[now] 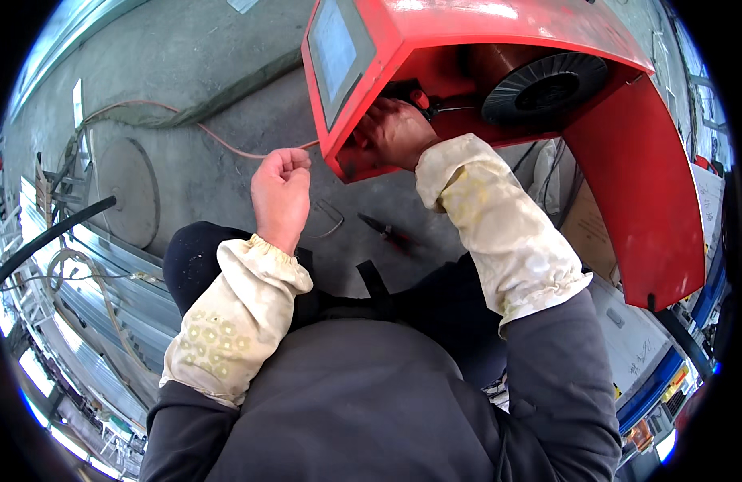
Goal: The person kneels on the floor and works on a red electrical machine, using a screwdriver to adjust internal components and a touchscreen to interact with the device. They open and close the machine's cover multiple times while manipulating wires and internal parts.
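Observation:
A red wire feeder housing (483, 28) stands ahead of me, its side panel (640, 185) swung down. Inside sits a dark-flanged wire spool (544, 83). My right hand (399, 132) reaches into the housing left of the spool, beside a small black and red part (419, 98). Its fingertips are lost in shadow, so their grip is unclear. Just outside the housing's front corner is my left hand (283, 193), fingers curled closed. Whether anything is pinched there I cannot make out. A thin orange hose (234, 147) passes by those fingers toward the housing.
Pliers (387, 231) with dark jaws and red handles lie on the concrete floor between my knees, near a bent metal rod (332, 215). A round metal plate (126, 193) and a black cable (54, 241) are at left. A cardboard box (589, 229) stands behind the panel.

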Demonstrator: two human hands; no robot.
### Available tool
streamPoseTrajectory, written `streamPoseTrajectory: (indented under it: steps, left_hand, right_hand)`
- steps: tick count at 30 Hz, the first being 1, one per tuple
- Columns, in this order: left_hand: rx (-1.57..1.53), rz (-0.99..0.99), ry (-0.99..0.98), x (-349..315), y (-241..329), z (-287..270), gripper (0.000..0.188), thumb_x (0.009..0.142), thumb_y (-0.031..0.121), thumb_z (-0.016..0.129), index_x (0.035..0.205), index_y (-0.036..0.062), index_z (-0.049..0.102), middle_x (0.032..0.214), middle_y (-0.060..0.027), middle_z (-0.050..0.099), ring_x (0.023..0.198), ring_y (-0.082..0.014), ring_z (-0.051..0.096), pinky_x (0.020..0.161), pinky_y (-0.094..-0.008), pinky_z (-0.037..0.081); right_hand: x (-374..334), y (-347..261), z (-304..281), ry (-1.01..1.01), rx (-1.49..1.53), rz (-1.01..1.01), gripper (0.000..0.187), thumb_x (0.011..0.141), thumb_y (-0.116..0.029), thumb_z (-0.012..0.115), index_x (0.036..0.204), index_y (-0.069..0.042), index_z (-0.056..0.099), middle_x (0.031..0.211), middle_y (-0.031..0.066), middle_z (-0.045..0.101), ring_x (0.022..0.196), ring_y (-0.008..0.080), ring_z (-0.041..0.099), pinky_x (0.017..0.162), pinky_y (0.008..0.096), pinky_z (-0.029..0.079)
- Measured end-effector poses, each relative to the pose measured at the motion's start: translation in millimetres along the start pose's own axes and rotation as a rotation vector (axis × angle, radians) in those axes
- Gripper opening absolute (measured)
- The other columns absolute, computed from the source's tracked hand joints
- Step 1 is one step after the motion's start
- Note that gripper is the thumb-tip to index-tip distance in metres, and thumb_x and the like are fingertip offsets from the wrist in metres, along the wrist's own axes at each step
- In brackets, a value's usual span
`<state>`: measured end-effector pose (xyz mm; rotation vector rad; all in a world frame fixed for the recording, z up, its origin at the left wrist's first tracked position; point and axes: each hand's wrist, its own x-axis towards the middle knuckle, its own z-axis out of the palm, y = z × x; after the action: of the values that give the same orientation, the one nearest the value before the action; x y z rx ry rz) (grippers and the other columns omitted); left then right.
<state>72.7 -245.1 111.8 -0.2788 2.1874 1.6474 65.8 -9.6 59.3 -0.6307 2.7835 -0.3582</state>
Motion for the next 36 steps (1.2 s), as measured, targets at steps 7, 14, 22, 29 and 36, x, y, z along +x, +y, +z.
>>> streamPoseTrajectory:
  steps: [7,14,22,29,36]
  left_hand:
    - [-0.092,-0.045,-0.003,-5,23,5,0.022,0.088,-0.008,0.055,0.104,-0.0026,0.068,0.097,-0.0046,0.069,0.089,-0.0101,0.062,0.083,-0.0239,0.049]
    - [-0.171,0.0,-0.036,-18,35,-2,0.022,0.088,-0.008,0.053,0.103,-0.0016,0.068,0.097,-0.0034,0.068,0.09,-0.0096,0.061,0.085,-0.0239,0.048]
    - [-0.191,-0.04,-0.023,-5,30,-9,0.019,0.09,-0.003,0.054,0.102,0.0,0.069,0.098,-0.0034,0.069,0.09,-0.0099,0.062,0.082,-0.0242,0.047]
    - [-0.239,-0.055,0.078,-4,40,-16,0.018,0.091,-0.001,0.056,0.103,0.0022,0.069,0.097,-0.0026,0.07,0.09,-0.0097,0.063,0.078,-0.0251,0.048]
    - [0.112,0.275,0.004,-10,35,-8,0.037,0.081,0.01,0.065,0.117,-0.0018,0.065,0.116,-0.0189,0.068,0.112,-0.0327,0.066,0.095,-0.0406,0.052]
  right_hand:
    - [11,-11,-31,-0.251,-0.019,0.067,0.052,0.088,-0.037,0.067,0.129,-0.008,0.059,0.132,0.013,0.06,0.124,0.0292,0.059,0.105,0.0407,0.047]
    - [1,-18,38,0.485,-0.231,0.081,0.048,0.086,-0.037,0.068,0.123,-0.006,0.068,0.125,0.0115,0.061,0.118,0.0293,0.059,0.101,0.044,0.049]
    - [12,-9,33,0.546,-0.009,-0.021,0.029,0.084,-0.033,0.069,0.1,-0.009,0.075,0.112,0.0107,0.066,0.105,0.0307,0.064,0.089,0.0447,0.053]
    - [13,-4,34,0.501,-0.044,-0.037,0.024,0.083,-0.031,0.069,0.095,-0.011,0.076,0.1,0.0094,0.07,0.098,0.0288,0.068,0.084,0.0441,0.056]
    - [17,-4,52,0.604,-0.126,0.012,0.035,0.085,-0.032,0.068,0.111,-0.009,0.071,0.111,0.0106,0.07,0.106,0.0318,0.068,0.095,0.0453,0.054]
